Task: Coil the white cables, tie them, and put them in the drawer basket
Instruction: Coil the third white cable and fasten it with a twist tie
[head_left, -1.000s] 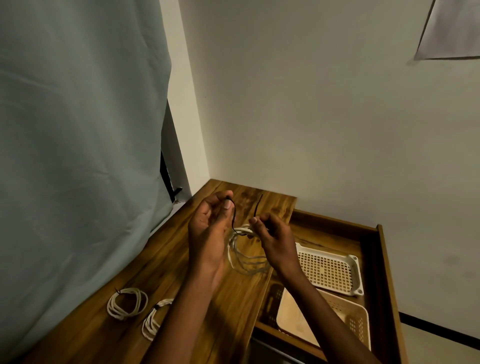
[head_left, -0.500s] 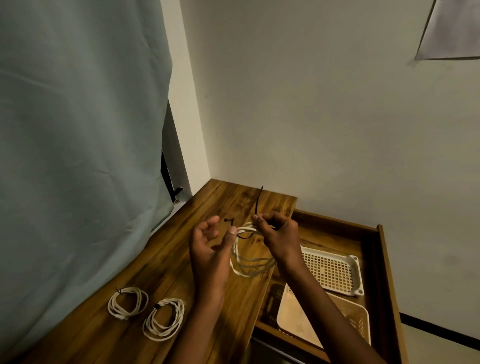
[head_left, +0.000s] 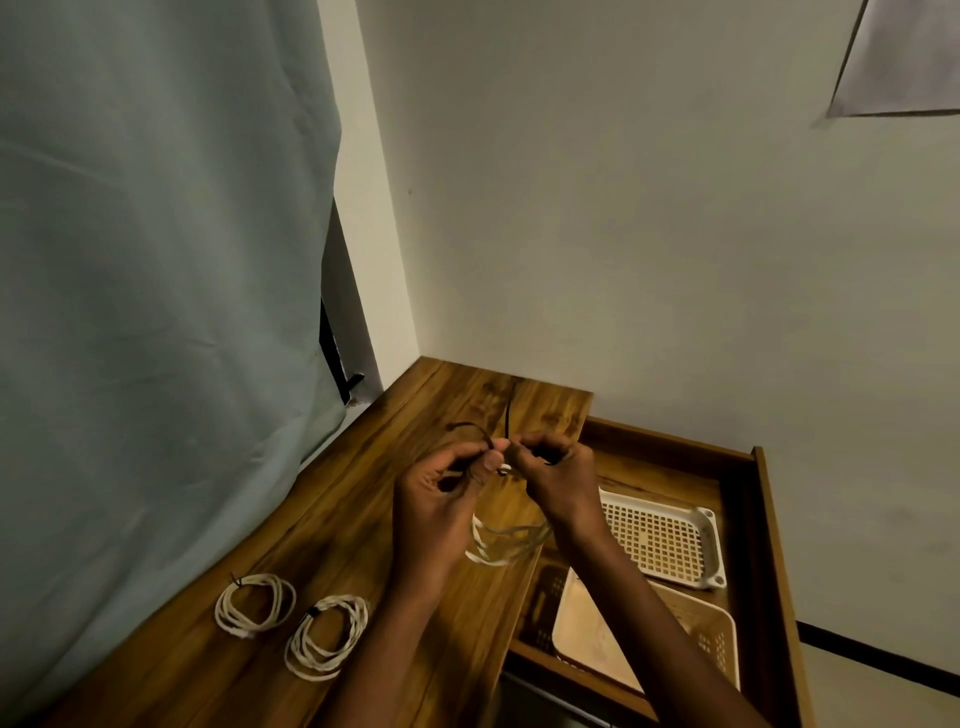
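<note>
A coil of white cable (head_left: 506, 543) hangs between my two hands above the wooden tabletop (head_left: 332, 530). My left hand (head_left: 441, 499) and my right hand (head_left: 553, 475) meet at the top of the coil, and each pinches part of a thin black tie (head_left: 510, 410) wrapped round it. One tie end sticks up, another loops left. Two tied white coils lie on the table at the lower left, one (head_left: 255, 604) beside the other (head_left: 325, 635). The beige drawer basket (head_left: 722, 639) sits in the open drawer (head_left: 769, 545), under my right forearm.
A white perforated tray (head_left: 662, 538) lies in the drawer behind the basket. A pale curtain (head_left: 156, 312) hangs along the table's left edge. White walls close the corner behind the table.
My left hand, which had let go with fingers spread, has moved back to the coil's top and pinches the tie again. Both hands now touch there.
</note>
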